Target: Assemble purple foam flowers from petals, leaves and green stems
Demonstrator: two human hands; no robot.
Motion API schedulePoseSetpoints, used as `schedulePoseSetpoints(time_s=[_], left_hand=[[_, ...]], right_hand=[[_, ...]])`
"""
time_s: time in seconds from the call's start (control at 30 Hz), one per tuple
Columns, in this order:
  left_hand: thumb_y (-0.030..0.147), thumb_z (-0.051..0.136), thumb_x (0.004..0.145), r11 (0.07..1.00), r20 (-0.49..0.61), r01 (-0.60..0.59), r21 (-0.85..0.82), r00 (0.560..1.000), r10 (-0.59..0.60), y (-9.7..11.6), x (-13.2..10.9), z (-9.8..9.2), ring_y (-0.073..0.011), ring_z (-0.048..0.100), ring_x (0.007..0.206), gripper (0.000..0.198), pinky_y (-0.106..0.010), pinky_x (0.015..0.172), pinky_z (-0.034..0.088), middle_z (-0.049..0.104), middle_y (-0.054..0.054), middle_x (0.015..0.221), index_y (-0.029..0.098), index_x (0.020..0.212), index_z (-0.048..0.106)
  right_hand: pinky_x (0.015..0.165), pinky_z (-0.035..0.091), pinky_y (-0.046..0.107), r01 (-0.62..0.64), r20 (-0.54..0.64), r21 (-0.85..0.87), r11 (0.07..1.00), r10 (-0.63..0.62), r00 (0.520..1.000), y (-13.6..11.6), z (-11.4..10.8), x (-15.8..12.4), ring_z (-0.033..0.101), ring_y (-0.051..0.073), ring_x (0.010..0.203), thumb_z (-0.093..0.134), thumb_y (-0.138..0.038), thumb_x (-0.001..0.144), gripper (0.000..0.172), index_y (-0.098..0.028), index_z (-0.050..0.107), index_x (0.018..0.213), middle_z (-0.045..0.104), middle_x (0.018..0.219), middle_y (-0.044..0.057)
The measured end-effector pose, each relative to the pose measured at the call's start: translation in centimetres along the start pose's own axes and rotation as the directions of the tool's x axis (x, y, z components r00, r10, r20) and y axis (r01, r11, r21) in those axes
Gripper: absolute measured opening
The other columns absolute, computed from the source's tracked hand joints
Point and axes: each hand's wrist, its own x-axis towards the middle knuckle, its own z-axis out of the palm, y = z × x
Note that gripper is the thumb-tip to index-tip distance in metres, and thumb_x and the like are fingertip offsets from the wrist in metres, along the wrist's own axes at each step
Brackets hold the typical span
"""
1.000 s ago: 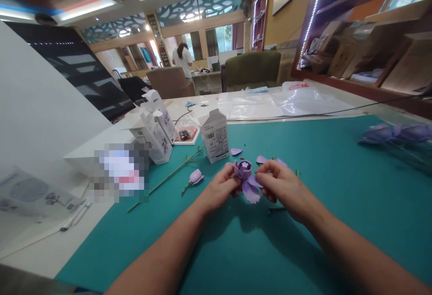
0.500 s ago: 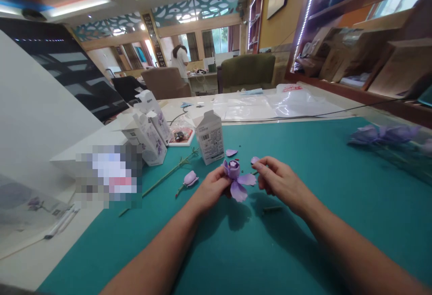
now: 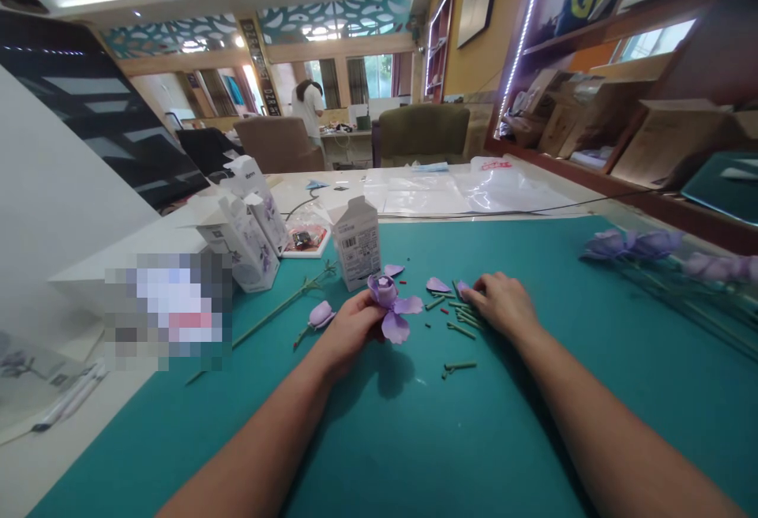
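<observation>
Near the middle of the teal worktop (image 3: 414,439), the left hand (image 3: 349,327) is closed around the base of a purple flower (image 3: 388,303). The flower's lower part is hidden inside the fingers, so only the rolled centre and two spread petals show. Further right, the right hand (image 3: 503,305) lies palm down on a scatter of green stem pieces (image 3: 460,330), fingers bent. Its fingertips are covered from this angle, and I cannot tell whether they pinch a piece. A small purple scrap (image 3: 461,287) peeks out just beside the forefinger. A loose petal (image 3: 438,285) lies between the hands, and a white carton (image 3: 356,243) stands just beyond the flower. Along the right edge, a row of purple blooms (image 3: 639,245) is smeared by the lens and partly cut off.
</observation>
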Motion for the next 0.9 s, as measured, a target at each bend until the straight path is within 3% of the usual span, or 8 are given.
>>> schedulePoseSetpoints(time_s=[0.17, 0.37, 0.47, 0.6, 0.77, 0.9], left_hand=[[0.027, 0.063, 0.068, 1.0, 0.006, 0.004, -0.011, 1.0, -0.003, 0.1, -0.2, 0.1, -0.0111, 0.05, 0.056, 0.038, -0.024, 0.057, 0.039, 0.056, 0.0, 0.064, 0.014, 0.104, 0.063], [0.027, 0.065, 0.067, 1.0, 0.005, -0.002, -0.01, 1.0, 0.002, 0.0, -0.2, 0.0, -0.011, 0.051, 0.058, 0.029, -0.023, 0.057, 0.038, 0.057, 0.0, 0.066, 0.014, 0.094, 0.066], [0.029, 0.066, 0.068, 1.0, 0.017, 0.001, -0.012, 1.0, 0.0, -0.1, -0.1, -0.1, -0.0109, 0.052, 0.059, 0.035, -0.023, 0.058, 0.039, 0.059, -0.001, 0.07, 0.014, 0.1, 0.066], [0.033, 0.069, 0.068, 1.0, 0.029, -0.002, -0.025, 1.0, 0.002, -0.1, -0.1, -0.2, -0.0113, 0.052, 0.06, 0.045, -0.024, 0.059, 0.04, 0.061, -0.002, 0.074, 0.015, 0.109, 0.065], [0.04, 0.072, 0.068, 1.0, 0.087, -0.013, -0.015, 0.996, 0.015, 0.0, -0.3, -0.2, -0.0124, 0.053, 0.065, 0.052, -0.024, 0.062, 0.041, 0.061, -0.005, 0.078, 0.014, 0.112, 0.064], [0.044, 0.071, 0.069, 1.0, 0.13, -0.018, 0.01, 0.991, 0.017, 0.0, -0.4, -0.2, -0.0141, 0.054, 0.068, 0.054, -0.025, 0.064, 0.041, 0.061, -0.005, 0.079, 0.015, 0.114, 0.062]], right_hand=[[0.068, 0.038, 0.033, 0.018, 0.006, 0.048, 0.999, -0.019, 1.0, -0.2, 0.4, 0.1, 0.054, 0.023, 0.078, 0.057, -0.036, 0.074, 0.018, -0.02, 0.058, 0.066, 0.062, 0.08, 0.009], [0.059, 0.038, 0.029, 0.026, 0.008, 0.266, 0.964, -0.029, 1.0, -1.9, -1.4, -0.9, 0.054, 0.018, 0.063, 0.044, -0.034, 0.082, 0.016, -0.023, 0.053, 0.075, 0.059, 0.065, 0.001], [0.055, 0.038, 0.026, 0.064, 0.063, 0.451, 0.89, -0.103, 0.993, -3.8, -2.8, -2.1, 0.052, 0.015, 0.058, 0.044, -0.038, 0.083, 0.021, -0.022, 0.056, 0.082, 0.058, 0.063, -0.002], [0.051, 0.038, 0.025, -0.051, 0.216, 0.718, 0.694, -0.152, 0.965, -6.3, -4.0, -3.8, 0.049, 0.012, 0.055, 0.054, -0.04, 0.076, 0.023, -0.019, 0.06, 0.085, 0.056, 0.062, -0.002], [0.053, 0.041, 0.025, -0.156, 0.296, 0.826, 0.542, -0.182, 0.938, -7.3, -3.7, -4.6, 0.051, 0.011, 0.053, 0.062, -0.044, 0.07, 0.028, -0.018, 0.058, 0.081, 0.056, 0.061, -0.002], [0.049, 0.038, 0.024, -0.208, 0.335, 0.827, 0.523, -0.162, 0.928, -7.4, -3.5, -4.9, 0.049, 0.01, 0.05, 0.066, -0.043, 0.067, 0.027, -0.018, 0.055, 0.07, 0.056, 0.059, -0.002]])
